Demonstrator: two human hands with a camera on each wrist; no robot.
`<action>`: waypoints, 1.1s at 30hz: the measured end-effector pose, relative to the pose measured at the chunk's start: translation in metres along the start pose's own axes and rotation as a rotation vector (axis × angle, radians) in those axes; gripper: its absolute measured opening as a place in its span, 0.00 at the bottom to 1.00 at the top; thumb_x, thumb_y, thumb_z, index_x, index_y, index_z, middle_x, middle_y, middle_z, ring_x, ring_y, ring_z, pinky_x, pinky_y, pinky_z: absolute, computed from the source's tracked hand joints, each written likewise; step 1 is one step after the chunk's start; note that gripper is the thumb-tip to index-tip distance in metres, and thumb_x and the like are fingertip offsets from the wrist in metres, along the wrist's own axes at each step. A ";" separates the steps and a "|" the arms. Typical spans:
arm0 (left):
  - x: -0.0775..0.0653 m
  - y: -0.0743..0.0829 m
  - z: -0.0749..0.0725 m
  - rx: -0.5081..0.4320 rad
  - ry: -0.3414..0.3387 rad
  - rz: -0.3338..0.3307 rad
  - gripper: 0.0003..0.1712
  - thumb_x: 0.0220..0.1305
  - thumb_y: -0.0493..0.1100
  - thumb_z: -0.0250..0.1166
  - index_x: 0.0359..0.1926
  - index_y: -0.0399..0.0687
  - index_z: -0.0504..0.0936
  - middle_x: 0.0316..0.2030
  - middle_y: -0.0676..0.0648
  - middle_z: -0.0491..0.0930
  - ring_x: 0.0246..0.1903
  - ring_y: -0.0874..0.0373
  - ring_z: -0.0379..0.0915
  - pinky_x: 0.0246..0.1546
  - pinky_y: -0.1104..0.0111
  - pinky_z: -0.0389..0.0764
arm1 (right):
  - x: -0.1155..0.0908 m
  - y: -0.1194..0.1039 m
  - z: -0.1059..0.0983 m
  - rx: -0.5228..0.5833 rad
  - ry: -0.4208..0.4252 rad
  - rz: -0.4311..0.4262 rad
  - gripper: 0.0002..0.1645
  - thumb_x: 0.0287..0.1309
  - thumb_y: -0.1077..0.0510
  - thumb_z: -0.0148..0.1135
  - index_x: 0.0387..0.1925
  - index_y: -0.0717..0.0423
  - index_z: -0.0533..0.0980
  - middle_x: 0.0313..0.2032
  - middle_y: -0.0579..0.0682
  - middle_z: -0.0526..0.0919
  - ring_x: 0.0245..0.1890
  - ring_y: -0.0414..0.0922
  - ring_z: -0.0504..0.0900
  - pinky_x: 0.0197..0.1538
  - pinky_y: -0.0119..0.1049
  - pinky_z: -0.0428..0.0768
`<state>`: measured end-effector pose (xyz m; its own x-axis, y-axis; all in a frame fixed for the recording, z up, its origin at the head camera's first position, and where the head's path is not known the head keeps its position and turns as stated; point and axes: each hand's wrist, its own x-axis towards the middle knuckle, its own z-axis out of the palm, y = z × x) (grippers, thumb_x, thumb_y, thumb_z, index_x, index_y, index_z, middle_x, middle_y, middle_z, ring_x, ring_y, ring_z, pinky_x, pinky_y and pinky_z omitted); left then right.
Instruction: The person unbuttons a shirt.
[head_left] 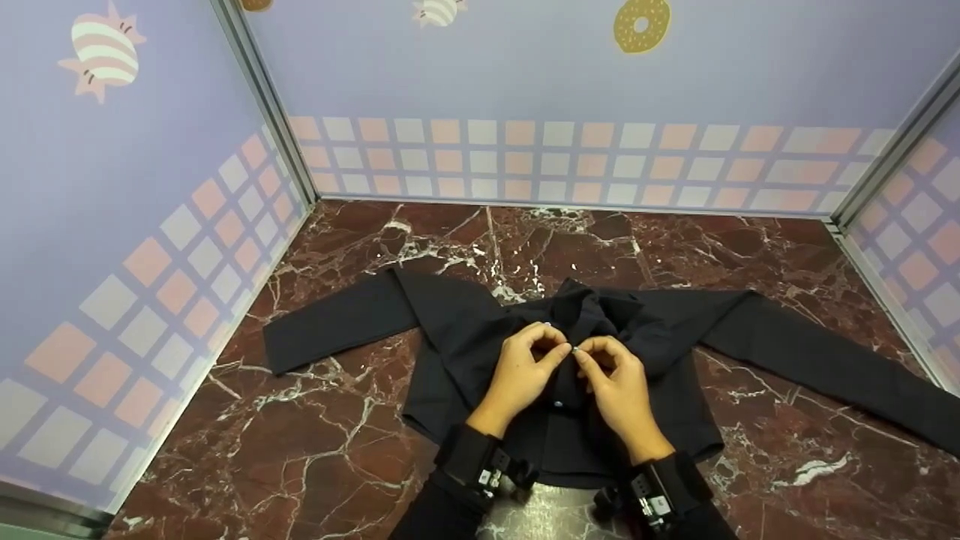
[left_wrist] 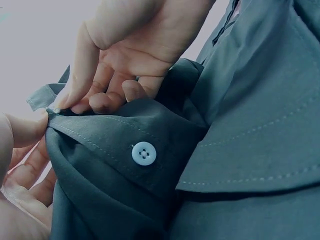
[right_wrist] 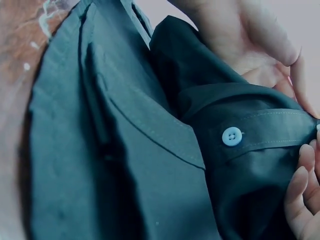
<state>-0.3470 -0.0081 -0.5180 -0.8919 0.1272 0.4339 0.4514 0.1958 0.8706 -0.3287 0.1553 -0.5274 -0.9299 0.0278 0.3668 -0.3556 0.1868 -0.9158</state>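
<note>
A dark button-up shirt (head_left: 480, 322) lies spread on the table with its sleeves out to both sides. Over its front placket, my left hand (head_left: 525, 367) and right hand (head_left: 619, 382) meet, fingertips almost touching. The left hand (left_wrist: 25, 175) pinches the placket edge between thumb and finger. Opposite it, the right hand (left_wrist: 130, 40) pinches cloth at a small pale button, largely covered by fingertips. Lower on the placket a light four-hole button (left_wrist: 144, 153) shows plainly; the right wrist view has this button (right_wrist: 232, 136) too.
Reddish-brown marble-patterned table (head_left: 322, 442) surrounds the shirt. Patterned panels stand at the left, back (head_left: 480, 82) and right. The right sleeve (head_left: 832, 367) runs to the frame's right edge, while the left sleeve (head_left: 337, 322) ends short of the left panel.
</note>
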 end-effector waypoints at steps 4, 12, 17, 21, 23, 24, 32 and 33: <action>0.000 0.001 0.001 -0.014 -0.004 0.014 0.03 0.69 0.37 0.74 0.37 0.42 0.89 0.33 0.48 0.85 0.32 0.62 0.79 0.36 0.71 0.79 | 0.000 0.000 -0.001 -0.011 0.006 -0.005 0.05 0.70 0.66 0.69 0.38 0.66 0.82 0.30 0.57 0.83 0.25 0.42 0.79 0.25 0.30 0.78; 0.001 0.001 -0.003 -0.008 -0.018 -0.012 0.07 0.74 0.40 0.69 0.43 0.43 0.92 0.37 0.47 0.89 0.32 0.62 0.79 0.36 0.72 0.77 | 0.002 -0.001 -0.002 0.023 0.043 0.077 0.03 0.70 0.67 0.68 0.38 0.66 0.83 0.29 0.56 0.83 0.25 0.43 0.79 0.26 0.31 0.77; 0.000 0.001 -0.004 0.005 -0.059 -0.011 0.06 0.73 0.37 0.70 0.45 0.41 0.92 0.40 0.46 0.89 0.33 0.61 0.82 0.42 0.69 0.83 | 0.002 -0.001 -0.001 0.062 0.047 0.106 0.03 0.70 0.67 0.68 0.38 0.65 0.82 0.31 0.56 0.83 0.25 0.44 0.79 0.26 0.33 0.77; 0.000 0.001 -0.004 0.003 -0.064 -0.009 0.06 0.71 0.37 0.72 0.44 0.41 0.93 0.41 0.47 0.90 0.33 0.62 0.82 0.42 0.70 0.83 | 0.002 0.000 -0.001 0.073 0.047 0.084 0.03 0.69 0.67 0.69 0.38 0.66 0.83 0.30 0.58 0.83 0.25 0.43 0.79 0.26 0.32 0.77; 0.000 0.000 -0.004 0.015 -0.057 0.007 0.05 0.70 0.37 0.73 0.43 0.41 0.93 0.40 0.47 0.90 0.32 0.62 0.82 0.37 0.70 0.83 | 0.002 0.001 -0.002 0.083 0.049 0.066 0.03 0.68 0.68 0.70 0.37 0.67 0.84 0.29 0.59 0.84 0.24 0.43 0.78 0.25 0.30 0.76; -0.001 0.001 -0.004 0.027 -0.050 0.017 0.05 0.70 0.37 0.73 0.42 0.42 0.93 0.39 0.47 0.90 0.32 0.62 0.82 0.37 0.71 0.83 | 0.002 0.001 -0.002 0.087 0.048 0.057 0.03 0.68 0.68 0.70 0.37 0.67 0.84 0.29 0.59 0.84 0.24 0.42 0.78 0.25 0.30 0.76; -0.001 0.001 -0.001 0.110 0.025 0.080 0.03 0.70 0.36 0.73 0.40 0.43 0.93 0.36 0.48 0.90 0.30 0.61 0.83 0.34 0.71 0.83 | 0.001 0.001 -0.002 0.076 0.037 0.025 0.05 0.65 0.67 0.73 0.40 0.67 0.85 0.33 0.58 0.84 0.25 0.41 0.80 0.25 0.28 0.77; -0.001 0.001 -0.001 0.104 0.021 0.083 0.03 0.70 0.36 0.73 0.40 0.42 0.93 0.36 0.48 0.90 0.30 0.61 0.83 0.34 0.71 0.83 | 0.001 0.001 -0.002 0.070 0.035 0.029 0.07 0.65 0.67 0.74 0.41 0.68 0.84 0.34 0.58 0.84 0.26 0.40 0.80 0.25 0.28 0.77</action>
<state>-0.3460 -0.0090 -0.5169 -0.8511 0.1271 0.5093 0.5231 0.2855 0.8030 -0.3299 0.1570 -0.5273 -0.9366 0.0664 0.3442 -0.3353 0.1166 -0.9349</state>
